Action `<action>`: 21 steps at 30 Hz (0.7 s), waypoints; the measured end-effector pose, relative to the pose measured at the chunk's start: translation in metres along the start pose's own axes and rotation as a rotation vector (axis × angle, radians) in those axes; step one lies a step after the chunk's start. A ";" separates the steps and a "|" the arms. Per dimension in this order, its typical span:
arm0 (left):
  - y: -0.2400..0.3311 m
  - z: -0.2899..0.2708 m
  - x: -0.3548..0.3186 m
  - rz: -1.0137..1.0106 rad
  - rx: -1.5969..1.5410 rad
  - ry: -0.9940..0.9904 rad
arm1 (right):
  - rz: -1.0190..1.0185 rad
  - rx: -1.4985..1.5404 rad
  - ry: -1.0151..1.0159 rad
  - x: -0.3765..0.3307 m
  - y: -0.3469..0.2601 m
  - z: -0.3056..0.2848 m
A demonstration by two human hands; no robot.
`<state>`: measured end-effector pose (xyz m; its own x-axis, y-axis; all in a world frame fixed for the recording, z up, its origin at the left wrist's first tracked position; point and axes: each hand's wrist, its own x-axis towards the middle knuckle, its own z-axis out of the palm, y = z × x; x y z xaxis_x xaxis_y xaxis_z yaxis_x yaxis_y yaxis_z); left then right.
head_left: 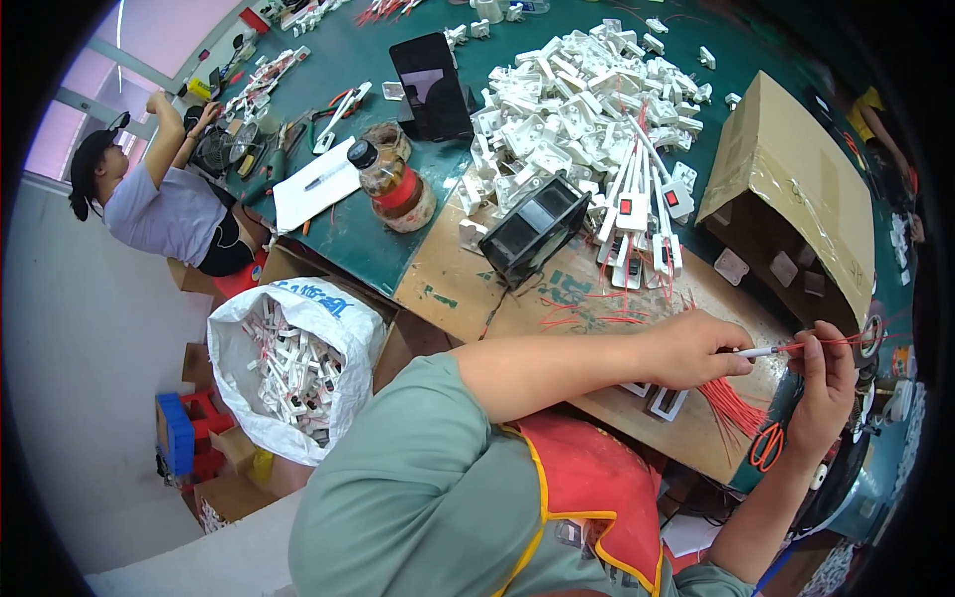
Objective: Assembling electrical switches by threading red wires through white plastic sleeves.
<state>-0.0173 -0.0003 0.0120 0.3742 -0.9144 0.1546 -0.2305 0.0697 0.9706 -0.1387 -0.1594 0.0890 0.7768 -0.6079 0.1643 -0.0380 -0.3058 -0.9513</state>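
My left hand [691, 350] is closed around a thin white tube [758, 352], whose end sticks out past the fingers. From that end red wires [844, 340] run rightward to my right hand [826, 386], where thumb and fingers pinch them. Below my left hand a thick bundle of loose red wires [731, 410] lies on the brown board. Scissors with orange handles [767, 447] rest at the board's edge near my right wrist. Ahead of my left hand, white-tubed pieces with red and black switches [629, 209] lean against a heap of white plastic housings [557, 109].
A black fan [535, 231] stands left of the switches. To the right, an open cardboard box [796, 189] lies on its side. Farther left are a bottle [391, 187], a phone [432, 88] and a notebook [316, 189]. A white sack [234, 383] holds finished-looking pieces. Another person [164, 214] sits far left.
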 end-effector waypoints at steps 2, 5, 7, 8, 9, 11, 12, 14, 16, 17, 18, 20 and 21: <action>-0.001 0.003 0.001 0.033 0.016 0.019 | -0.041 -0.061 0.040 -0.004 0.004 -0.003; -0.001 0.006 0.004 -0.006 -0.024 0.013 | -0.021 -0.045 0.015 -0.008 0.006 -0.002; -0.003 0.005 0.008 -0.003 -0.034 0.005 | -0.006 -0.152 -0.026 -0.009 0.002 0.007; -0.003 0.004 0.008 -0.013 -0.041 0.011 | -0.017 -0.160 -0.074 -0.007 0.002 0.008; -0.003 0.003 0.007 -0.024 -0.051 0.015 | 0.005 -0.158 -0.102 -0.006 0.001 0.009; -0.001 0.001 0.006 -0.094 -0.110 -0.001 | 0.060 -0.114 -0.150 -0.002 -0.007 0.012; -0.002 0.000 0.007 -0.108 -0.108 -0.028 | 0.062 -0.084 -0.157 0.001 -0.009 0.011; 0.001 0.002 0.008 -0.136 -0.186 -0.060 | 0.099 0.069 -0.116 0.006 -0.005 0.007; 0.002 0.000 0.006 -0.176 -0.259 -0.027 | 0.098 0.106 -0.091 0.008 -0.007 0.002; 0.002 -0.001 0.006 -0.178 -0.237 -0.031 | 0.088 0.162 -0.095 0.010 -0.008 0.004; 0.000 0.002 0.007 -0.180 -0.226 -0.018 | 0.082 0.173 -0.107 0.010 -0.011 0.003; -0.005 0.002 0.005 -0.078 -0.051 -0.019 | 0.163 0.016 -0.169 0.007 -0.012 0.006; -0.002 0.000 0.004 -0.073 -0.060 -0.037 | 0.177 -0.036 -0.173 0.004 -0.013 0.007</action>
<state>-0.0156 -0.0045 0.0106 0.3541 -0.9321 0.0769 -0.1494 0.0248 0.9885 -0.1303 -0.1526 0.0999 0.8517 -0.5212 -0.0544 -0.2032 -0.2328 -0.9511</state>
